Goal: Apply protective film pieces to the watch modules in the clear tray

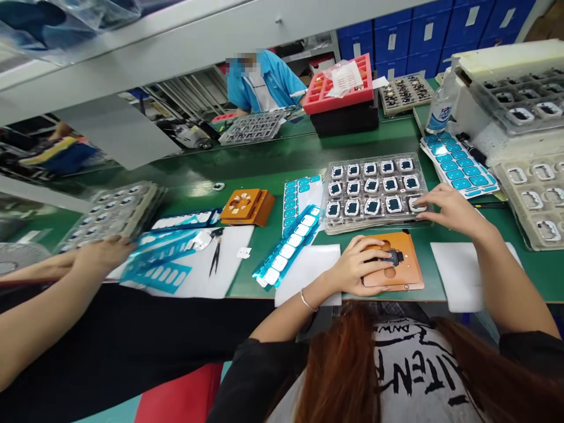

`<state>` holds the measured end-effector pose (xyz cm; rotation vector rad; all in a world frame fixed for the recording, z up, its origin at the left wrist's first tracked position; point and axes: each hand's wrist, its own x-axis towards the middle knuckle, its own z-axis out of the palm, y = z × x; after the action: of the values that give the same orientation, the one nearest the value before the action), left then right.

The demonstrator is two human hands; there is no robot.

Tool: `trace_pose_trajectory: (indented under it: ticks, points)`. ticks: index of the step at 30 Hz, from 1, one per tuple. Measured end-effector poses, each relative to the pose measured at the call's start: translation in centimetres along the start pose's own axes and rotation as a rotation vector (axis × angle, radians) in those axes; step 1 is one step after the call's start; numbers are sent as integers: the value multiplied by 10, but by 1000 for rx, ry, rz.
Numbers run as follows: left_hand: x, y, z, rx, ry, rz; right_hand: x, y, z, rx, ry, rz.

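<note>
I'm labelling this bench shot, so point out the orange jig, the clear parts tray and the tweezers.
orange jig (408, 271): head view, bare right part of its plate.
clear parts tray (374, 222): head view, near front rim.
tweezers (215, 255): head view, middle of the black legs.

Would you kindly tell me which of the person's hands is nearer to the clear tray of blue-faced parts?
The right hand: its fingertips rest on the clear tray's near right corner. The left hand sits just below the tray, on the orange fixture.

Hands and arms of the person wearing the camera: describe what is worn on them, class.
The left hand has a thin silver bangle at the wrist. The right hand wears nothing. Both forearms are bare; short black sleeves cover the upper arms.
</note>
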<state>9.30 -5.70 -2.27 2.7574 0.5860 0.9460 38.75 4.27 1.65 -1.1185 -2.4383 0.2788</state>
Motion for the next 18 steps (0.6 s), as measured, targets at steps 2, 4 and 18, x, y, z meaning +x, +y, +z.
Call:
trace_pose_trajectory:
  ticks: [2, 4, 18]
  points:
    - [7, -2, -8, -18, -63, -27, -1, -7, -6, 139, 92, 8]
    - [17, -8, -16, -46, -136, -57, -2, -19, -12, 284, 140, 11]
    - [5, -27, -10, -51, 43, 86, -9, -86, 18, 118, -30, -83]
